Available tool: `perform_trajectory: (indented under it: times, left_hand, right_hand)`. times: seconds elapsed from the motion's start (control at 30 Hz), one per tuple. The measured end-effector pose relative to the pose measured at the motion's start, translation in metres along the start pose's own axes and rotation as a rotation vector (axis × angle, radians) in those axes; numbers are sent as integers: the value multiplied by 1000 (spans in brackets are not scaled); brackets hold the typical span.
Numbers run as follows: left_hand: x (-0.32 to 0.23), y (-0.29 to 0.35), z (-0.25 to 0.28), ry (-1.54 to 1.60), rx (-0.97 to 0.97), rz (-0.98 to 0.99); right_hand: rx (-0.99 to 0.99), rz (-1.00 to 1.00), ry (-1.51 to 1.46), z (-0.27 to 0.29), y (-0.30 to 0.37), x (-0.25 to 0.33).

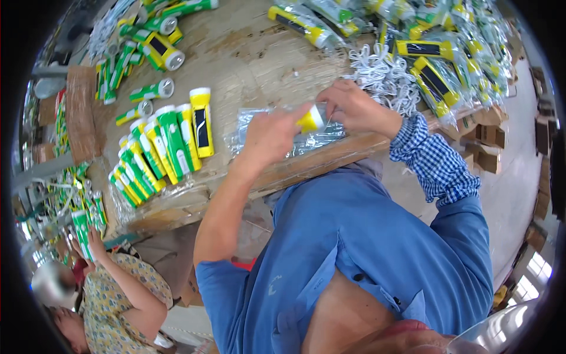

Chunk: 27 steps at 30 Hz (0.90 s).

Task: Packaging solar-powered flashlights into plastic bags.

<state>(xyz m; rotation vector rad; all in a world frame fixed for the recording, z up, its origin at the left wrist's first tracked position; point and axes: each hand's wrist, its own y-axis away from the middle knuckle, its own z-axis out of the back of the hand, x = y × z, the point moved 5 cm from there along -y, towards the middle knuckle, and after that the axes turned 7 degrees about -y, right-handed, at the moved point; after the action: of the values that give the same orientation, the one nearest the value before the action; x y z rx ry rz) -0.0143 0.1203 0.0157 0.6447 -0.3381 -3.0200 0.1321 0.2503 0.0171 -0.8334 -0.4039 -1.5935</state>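
My left hand [268, 134] is closed around a yellow flashlight [312, 120] with a white head, over a pile of clear plastic bags [323, 140] at the table's near edge. Most of the flashlight's body is hidden by the fingers, which are slightly blurred. Close to the flashlight's head, my right hand [352, 107] pinches what looks like the edge of a clear bag. A row of green, yellow and white flashlights [171, 141] lies left of my left hand. White coiled cables [383, 76] are heaped just beyond my right hand.
Bagged flashlights [436, 85] are piled at the right of the wooden table [236, 65]. More loose flashlights [156, 50] lie at the far left. Another person [127, 289] sits at the lower left, holding a green flashlight [82, 233]. Cardboard boxes [488, 144] stand on the floor at right.
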Motion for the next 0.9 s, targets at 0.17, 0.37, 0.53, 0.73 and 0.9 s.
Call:
perform_trajectory:
  times: [0.17, 0.37, 0.53, 0.73, 0.9]
  left_hand:
    - [-28, 11, -13, -252, -123, -205]
    - [-25, 21, -2, -235, -308, -143]
    - [-30, 32, 8, -225, -403, -180]
    - [-29, 45, 9, -190, -430, -200]
    - [-30, 46, 9, -185, -430, -195]
  right_hand:
    - [-32, -72, -162, 23, 5, 13]
    - [-146, -122, 538, 90, 20, -21]
    - [-185, -49, 479, 85, 35, -46]
    - [-511, -547, -439, 114, 42, -76]
    - [-546, -503, -565, 125, 28, -75]
